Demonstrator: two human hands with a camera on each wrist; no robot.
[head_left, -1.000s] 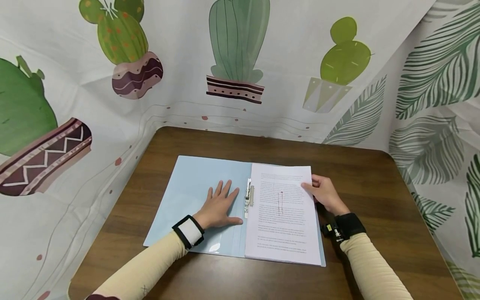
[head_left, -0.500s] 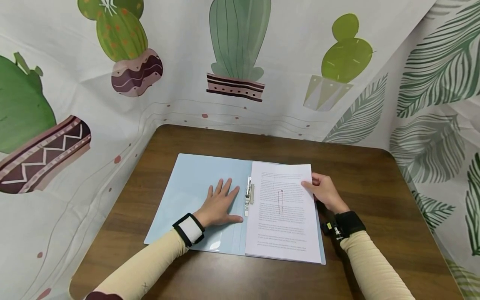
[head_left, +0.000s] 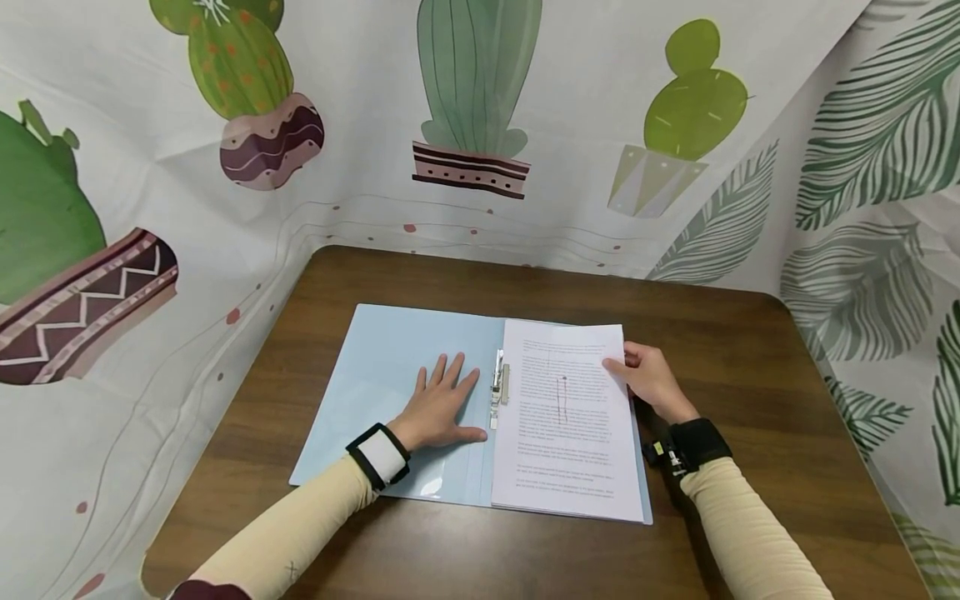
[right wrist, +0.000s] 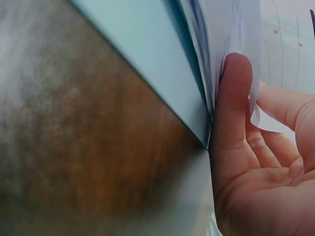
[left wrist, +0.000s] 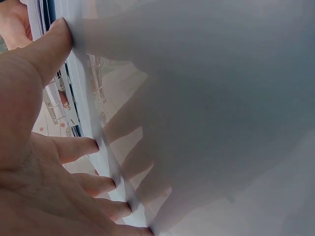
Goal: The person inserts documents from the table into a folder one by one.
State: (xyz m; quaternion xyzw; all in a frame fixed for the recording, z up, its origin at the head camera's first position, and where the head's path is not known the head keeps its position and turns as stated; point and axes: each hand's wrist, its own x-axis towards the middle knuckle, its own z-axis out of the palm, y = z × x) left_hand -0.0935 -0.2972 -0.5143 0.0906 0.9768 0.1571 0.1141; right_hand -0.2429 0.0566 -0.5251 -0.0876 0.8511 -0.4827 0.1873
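A light blue folder [head_left: 375,358] lies spread out, with a metal clip [head_left: 500,387] along its spine. Printed sheets [head_left: 562,467] lie stacked on its right side, the top one marked with red lines. My left hand [head_left: 435,412] rests flat on the inside of the left cover, fingers spread, thumb pointing towards the spine. At the stack's upper right edge, my right hand [head_left: 654,383] pinches paper, thumb on top and fingers beneath. The right wrist view shows the paper edge [right wrist: 241,29] raised and curling between thumb and fingers of that hand [right wrist: 261,172].
A brown wooden table [head_left: 480,550] carries the folder. White cloth [head_left: 360,108] printed with cacti and leaves hangs behind and at both sides. Black straps [head_left: 697,446] sit around both wrists.
The head view has tilted slightly, so everything on the table sits a little higher in the frame. Both hands keep their places on the folder and paper.
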